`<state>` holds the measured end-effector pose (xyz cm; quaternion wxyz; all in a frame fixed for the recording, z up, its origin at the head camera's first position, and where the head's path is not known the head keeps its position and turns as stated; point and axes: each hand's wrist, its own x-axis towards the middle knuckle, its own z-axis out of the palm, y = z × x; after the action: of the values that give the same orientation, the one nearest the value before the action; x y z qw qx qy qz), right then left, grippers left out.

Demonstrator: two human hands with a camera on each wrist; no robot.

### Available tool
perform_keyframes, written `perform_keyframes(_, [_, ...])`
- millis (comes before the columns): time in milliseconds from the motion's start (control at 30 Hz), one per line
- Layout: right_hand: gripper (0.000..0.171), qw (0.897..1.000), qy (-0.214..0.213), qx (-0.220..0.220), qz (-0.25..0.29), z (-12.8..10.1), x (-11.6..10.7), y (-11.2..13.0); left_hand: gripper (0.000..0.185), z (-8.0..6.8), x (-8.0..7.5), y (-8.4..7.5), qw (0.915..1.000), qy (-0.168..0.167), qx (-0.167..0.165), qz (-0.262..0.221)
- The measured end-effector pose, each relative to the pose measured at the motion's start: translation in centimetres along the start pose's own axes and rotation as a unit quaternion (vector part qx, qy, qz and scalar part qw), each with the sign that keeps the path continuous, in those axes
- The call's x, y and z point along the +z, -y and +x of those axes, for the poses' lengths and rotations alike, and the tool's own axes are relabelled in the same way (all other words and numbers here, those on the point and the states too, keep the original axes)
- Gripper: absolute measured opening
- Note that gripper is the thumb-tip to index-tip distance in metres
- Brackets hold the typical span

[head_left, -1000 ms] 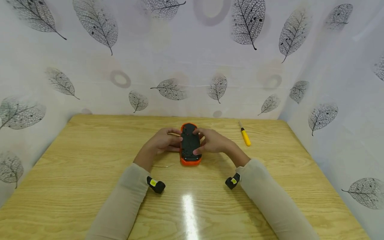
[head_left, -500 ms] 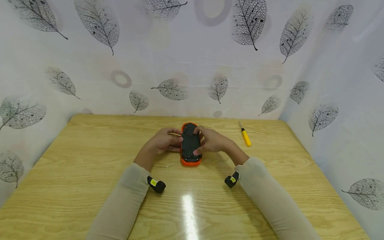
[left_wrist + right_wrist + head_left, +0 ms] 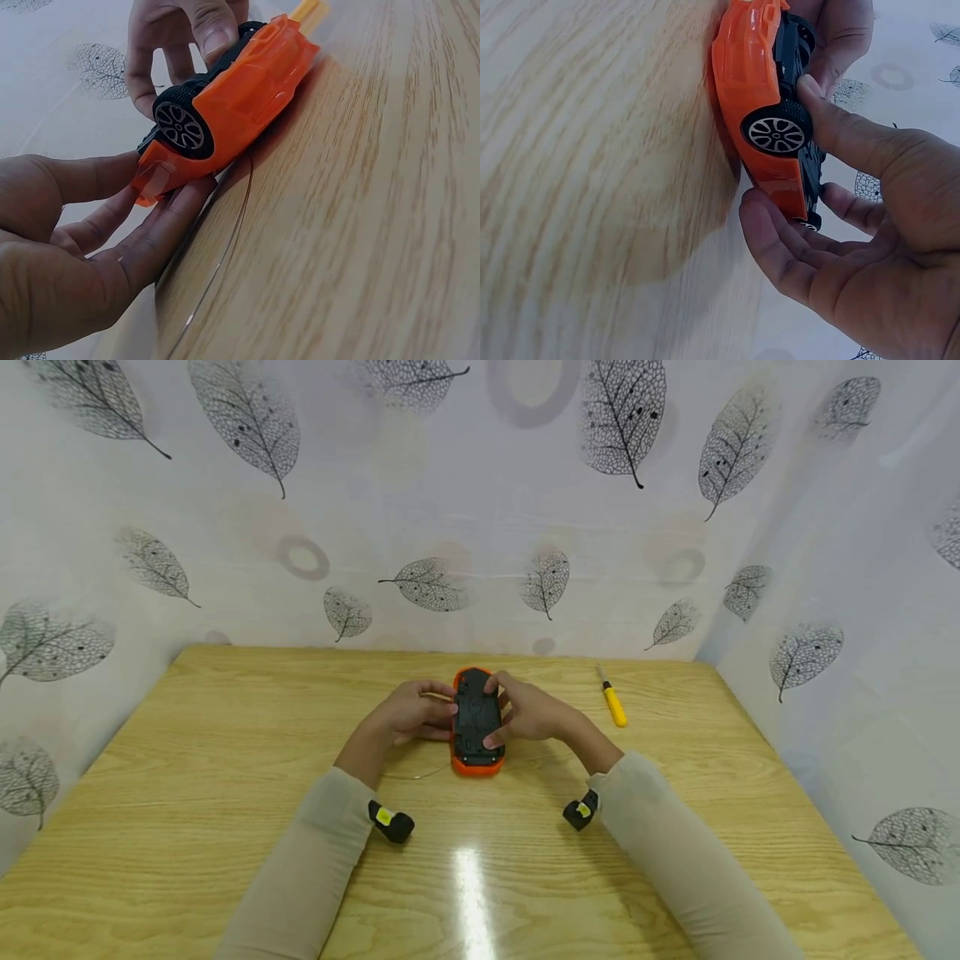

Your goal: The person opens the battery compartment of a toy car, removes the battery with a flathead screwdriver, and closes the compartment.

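Observation:
An orange toy car (image 3: 478,768) lies upside down at the table's middle, its black underside (image 3: 478,717) facing up. From the left, my left hand (image 3: 405,714) grips its side. In the left wrist view, that thumb is at the car's upper edge and the fingers reach under the orange body (image 3: 251,90). My right hand (image 3: 534,712) holds the opposite side, with its thumb on the black base near a spoked wheel (image 3: 776,135) and other fingertips along the body. A thin wire (image 3: 217,271) runs out from beneath the car on the left.
A screwdriver (image 3: 615,703) with a yellow handle lies at the back right of the wooden table (image 3: 225,827), its shaft pointing away. Behind the table hangs a leaf-patterned cloth (image 3: 480,527), which also closes off both sides.

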<state>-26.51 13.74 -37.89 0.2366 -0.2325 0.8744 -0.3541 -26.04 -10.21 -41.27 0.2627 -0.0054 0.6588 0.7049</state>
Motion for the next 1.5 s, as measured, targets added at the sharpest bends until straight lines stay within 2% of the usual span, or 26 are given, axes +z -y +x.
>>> perform_keyframes(267, [0.075,1.000,-0.015,-0.009,-0.007,0.1,-0.1,0.1,0.037,0.1,0.0,0.2,1.0000,-0.002,-0.002,0.004])
perform_keyframes(633, [0.075,0.998,-0.050,-0.017,-0.046,-0.1,0.1,0.5,0.035,0.1,-0.1,0.2,1.0000,-0.005,0.001,0.000])
perform_keyframes(967, [0.074,0.996,-0.054,-0.017,-0.065,-0.4,0.0,0.9,0.032,0.1,-0.2,0.4,1.0000,0.000,0.004,0.000])
perform_keyframes(1067, [0.068,0.996,-0.060,-0.027,-0.067,-0.5,-0.1,1.0,0.033,0.1,-0.2,0.4,1.0000,0.003,0.003,0.003])
perform_keyframes(1333, [0.039,0.993,-0.093,-0.060,-0.050,-0.4,-0.1,0.5,0.033,0.0,0.0,0.2,0.9999,-0.004,-0.005,0.008])
perform_keyframes(1500, [0.030,0.990,-0.119,-0.068,-0.032,-0.2,0.1,0.3,0.034,0.0,-0.1,0.1,0.9999,-0.006,-0.006,0.011])
